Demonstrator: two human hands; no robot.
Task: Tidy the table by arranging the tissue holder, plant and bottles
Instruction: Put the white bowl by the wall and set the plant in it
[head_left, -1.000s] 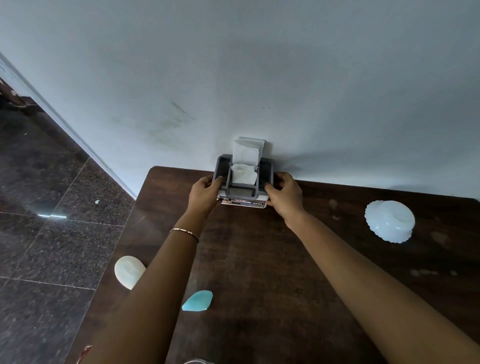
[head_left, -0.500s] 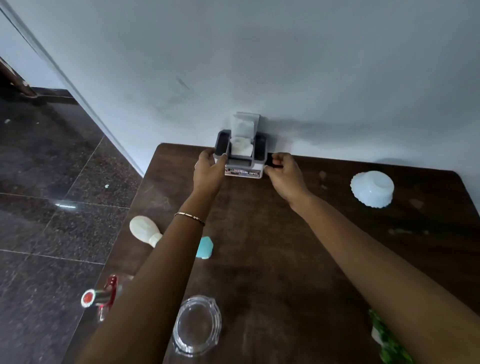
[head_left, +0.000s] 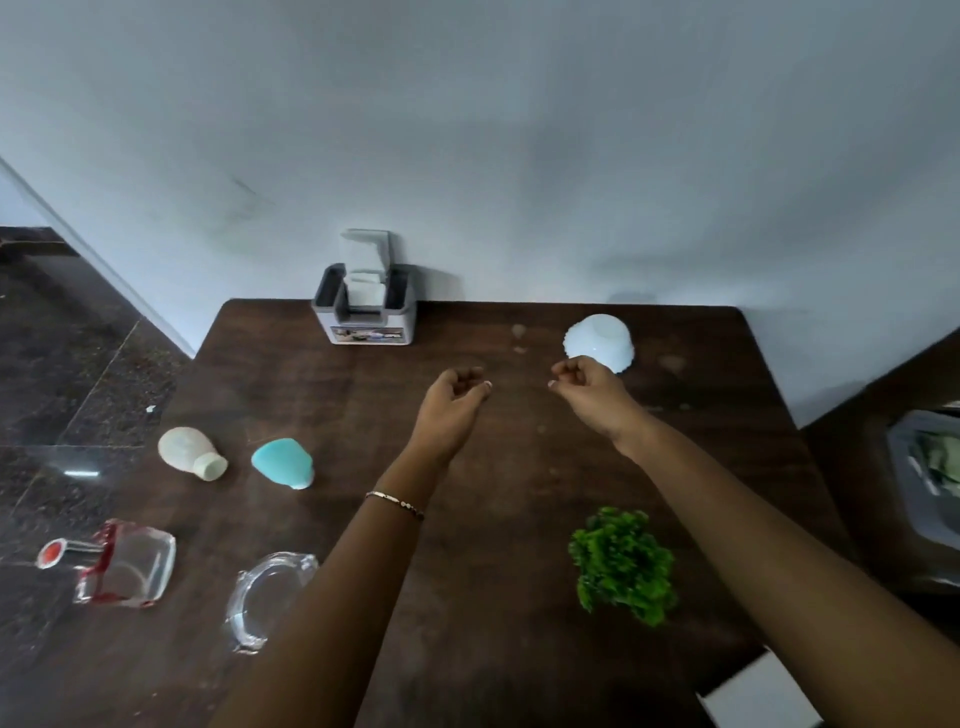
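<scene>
Tissue holder (head_left: 363, 323) upright, white tissues (head_left: 365, 289) inside.

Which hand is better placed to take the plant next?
Right, likely. The plant sits just beside the right forearm, nearer the right hand than the left hand; both are empty.

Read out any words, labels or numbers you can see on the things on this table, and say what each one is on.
No text here can be read.
On the tissue holder: a printed label on its front, too small and blurred to read.
On the cream bottle and the teal bottle: no print shows.
</scene>
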